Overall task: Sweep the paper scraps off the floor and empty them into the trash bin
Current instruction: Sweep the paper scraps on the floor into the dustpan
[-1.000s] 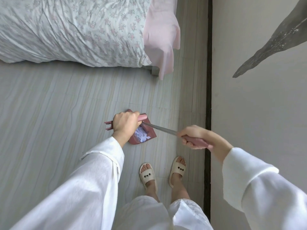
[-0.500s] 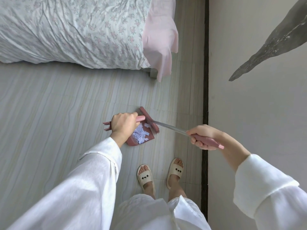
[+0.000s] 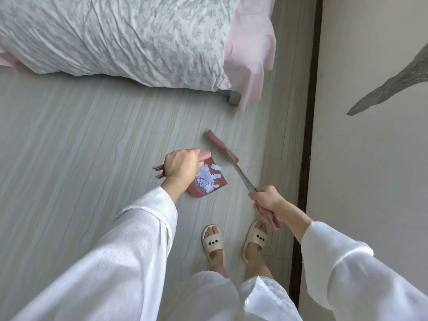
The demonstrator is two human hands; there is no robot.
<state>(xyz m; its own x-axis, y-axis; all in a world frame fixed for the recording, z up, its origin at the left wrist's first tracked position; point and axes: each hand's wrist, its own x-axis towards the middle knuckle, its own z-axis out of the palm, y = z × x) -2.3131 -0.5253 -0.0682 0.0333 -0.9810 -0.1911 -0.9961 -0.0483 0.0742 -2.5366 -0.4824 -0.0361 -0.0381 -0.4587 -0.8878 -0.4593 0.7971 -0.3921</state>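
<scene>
A pink dustpan sits on the pale floor just ahead of my feet, with a heap of white paper scraps lying in it. My left hand grips the top of the dustpan's pink handle. My right hand grips the pink grip of a broom, whose metal shaft runs up and left to the pink broom head. The broom head is beyond the pan's open edge, apart from it. No trash bin is in view.
A bed with a flowered cover and a pink sheet corner fills the top; its grey leg stands near the broom. A dark skirting strip and a wall bound the right. My slippered feet stand below.
My right hand has swung the broom head out of the dustpan, up and to the right onto the floor. The scraps stay in the pan, and my left hand keeps its hold.
</scene>
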